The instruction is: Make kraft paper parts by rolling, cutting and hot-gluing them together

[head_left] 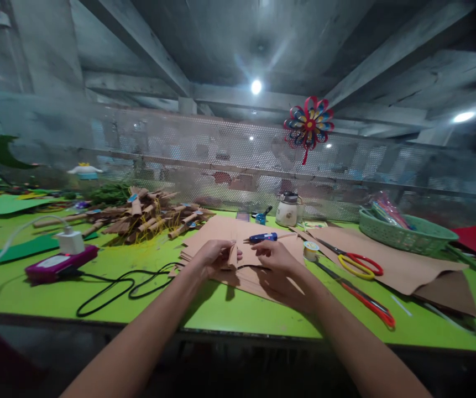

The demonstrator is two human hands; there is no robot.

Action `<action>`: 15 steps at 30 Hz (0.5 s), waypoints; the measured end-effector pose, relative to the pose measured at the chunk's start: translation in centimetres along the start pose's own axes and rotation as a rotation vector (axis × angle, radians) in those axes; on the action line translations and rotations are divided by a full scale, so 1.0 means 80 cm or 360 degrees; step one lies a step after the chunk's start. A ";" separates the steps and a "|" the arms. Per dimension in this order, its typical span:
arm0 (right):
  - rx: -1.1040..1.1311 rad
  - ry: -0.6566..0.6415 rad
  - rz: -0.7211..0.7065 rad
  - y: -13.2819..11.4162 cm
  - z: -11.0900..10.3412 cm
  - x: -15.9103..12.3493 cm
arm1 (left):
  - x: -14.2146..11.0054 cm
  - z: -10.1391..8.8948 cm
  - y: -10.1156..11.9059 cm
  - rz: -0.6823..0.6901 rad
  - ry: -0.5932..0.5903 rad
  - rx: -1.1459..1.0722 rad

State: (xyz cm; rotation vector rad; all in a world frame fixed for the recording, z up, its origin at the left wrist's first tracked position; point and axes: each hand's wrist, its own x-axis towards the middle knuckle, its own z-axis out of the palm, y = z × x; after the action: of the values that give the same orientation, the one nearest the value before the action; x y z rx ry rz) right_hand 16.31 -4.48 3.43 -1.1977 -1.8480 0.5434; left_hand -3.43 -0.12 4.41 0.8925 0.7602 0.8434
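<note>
One brown paper piece between left fingers; right fingers near.

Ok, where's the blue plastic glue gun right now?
In the head view, the blue plastic glue gun lies just right of centre on the stacked brown paper sheets, just beyond the right hand.

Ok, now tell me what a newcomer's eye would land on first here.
Probably the bright flower against the mesh, above and right of centre. Next might come the left hand at centre, pinching a small brown piece over brown sheets. The heap of brown rolls at left and the red-and-yellow scissors at right also stand out.
</note>
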 end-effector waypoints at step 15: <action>0.0028 0.0006 -0.0127 -0.021 0.011 0.000 | -0.006 0.009 0.006 -0.0050 -0.0078 -0.0015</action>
State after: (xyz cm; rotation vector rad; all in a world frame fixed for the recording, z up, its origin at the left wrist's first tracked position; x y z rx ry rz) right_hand 14.71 -5.16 4.14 -1.1076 -1.8756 0.5109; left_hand -3.16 -0.61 5.21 0.8877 0.7254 0.7941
